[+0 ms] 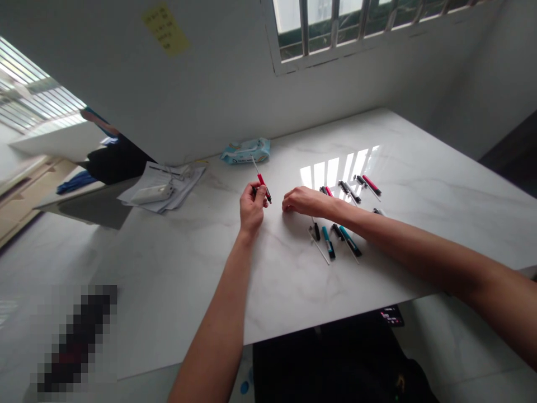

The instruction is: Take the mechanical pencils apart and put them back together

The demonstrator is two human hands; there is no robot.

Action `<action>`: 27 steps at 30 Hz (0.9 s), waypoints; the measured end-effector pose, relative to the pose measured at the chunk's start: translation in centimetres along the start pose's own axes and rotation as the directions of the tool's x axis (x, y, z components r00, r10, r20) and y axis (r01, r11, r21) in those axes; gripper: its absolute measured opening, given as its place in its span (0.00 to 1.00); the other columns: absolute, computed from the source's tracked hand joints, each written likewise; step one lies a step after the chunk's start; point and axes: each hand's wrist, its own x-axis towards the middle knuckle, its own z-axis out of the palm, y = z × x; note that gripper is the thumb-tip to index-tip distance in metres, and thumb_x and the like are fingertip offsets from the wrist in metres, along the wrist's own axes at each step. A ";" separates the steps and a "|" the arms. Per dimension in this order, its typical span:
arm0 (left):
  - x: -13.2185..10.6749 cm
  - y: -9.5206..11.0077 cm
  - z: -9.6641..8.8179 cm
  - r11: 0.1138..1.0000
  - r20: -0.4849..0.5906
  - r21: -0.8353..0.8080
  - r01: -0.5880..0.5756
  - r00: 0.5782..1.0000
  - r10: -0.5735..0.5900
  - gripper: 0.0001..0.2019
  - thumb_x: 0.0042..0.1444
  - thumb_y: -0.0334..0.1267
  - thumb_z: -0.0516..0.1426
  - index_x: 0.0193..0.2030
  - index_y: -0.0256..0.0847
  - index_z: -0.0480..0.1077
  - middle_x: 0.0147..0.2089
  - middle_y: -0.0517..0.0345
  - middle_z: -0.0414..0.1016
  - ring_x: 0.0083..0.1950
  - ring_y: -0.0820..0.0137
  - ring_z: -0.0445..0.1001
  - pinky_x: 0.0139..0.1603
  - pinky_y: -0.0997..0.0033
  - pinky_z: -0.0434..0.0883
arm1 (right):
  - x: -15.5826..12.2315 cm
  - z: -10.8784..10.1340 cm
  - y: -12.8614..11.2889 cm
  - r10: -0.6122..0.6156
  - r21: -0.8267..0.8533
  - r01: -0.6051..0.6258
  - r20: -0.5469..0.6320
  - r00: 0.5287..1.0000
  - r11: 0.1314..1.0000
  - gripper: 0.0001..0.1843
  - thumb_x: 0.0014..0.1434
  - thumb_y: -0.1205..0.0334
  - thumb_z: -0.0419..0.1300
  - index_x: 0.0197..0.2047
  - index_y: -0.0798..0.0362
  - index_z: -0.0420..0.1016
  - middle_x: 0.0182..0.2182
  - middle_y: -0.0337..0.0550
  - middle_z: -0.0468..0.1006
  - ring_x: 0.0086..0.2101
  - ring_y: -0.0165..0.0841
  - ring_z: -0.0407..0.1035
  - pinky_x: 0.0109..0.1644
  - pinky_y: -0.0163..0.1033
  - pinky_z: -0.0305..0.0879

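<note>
My left hand [253, 207] is closed around a red and black pen [262, 180], held tilted above the tabletop. A thin pale refill sticks up out of the pen's far end. A short way to the right, my right hand [298, 200] rests low at the table, its fingers curled together. Whatever they hold, if anything, is hidden. Beyond my right wrist lie red and black pen parts [329, 191], a black pen body [352, 193] and a red barrel [371, 184]. Nearer me are a teal pen barrel [327, 238], a second teal barrel [350, 240] and a loose white refill [321, 249].
A blue pack of wipes [245, 151] lies against the wall. Left of it sits a stack of papers [163, 198] with a white object [151, 193] on top. The marble-patterned table [293, 302] ends at its front edge above my lap. A yellow note [165, 28] hangs above.
</note>
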 end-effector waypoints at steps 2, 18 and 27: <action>0.1 -0.2 0.0 1.000 -0.002 0.002 -0.007 1.000 0.007 0.19 0.60 0.52 0.71 0.42 0.42 0.71 0.30 0.65 0.71 0.26 0.78 0.65 0.28 0.77 0.66 | 0.0 -0.2 -0.2 0.016 -0.051 -0.015 0.015 1.000 0.999 0.13 0.68 0.76 0.62 0.43 0.55 0.89 0.43 0.49 0.88 0.38 0.35 0.77 0.44 0.37 0.65; -0.2 0.1 0.5 0.989 -0.012 -0.048 0.137 0.990 -0.138 0.14 0.65 0.43 0.62 0.30 0.42 0.66 0.26 0.64 0.64 0.23 0.77 0.61 0.24 0.78 0.64 | -0.5 -2.6 -0.5 0.106 -0.038 -0.106 0.006 0.994 0.994 0.13 0.62 0.78 0.63 0.43 0.58 0.88 0.37 0.47 0.86 0.35 0.34 0.74 0.41 0.38 0.61; -0.2 0.4 0.6 0.986 -0.044 -0.069 0.150 0.987 -0.154 0.12 0.64 0.42 0.60 0.32 0.42 0.66 0.27 0.64 0.65 0.23 0.77 0.62 0.24 0.79 0.64 | -0.4 -2.1 -1.0 0.182 -0.154 -0.170 0.071 0.981 0.973 0.15 0.62 0.75 0.63 0.47 0.56 0.91 0.39 0.52 0.89 0.36 0.38 0.78 0.38 0.40 0.60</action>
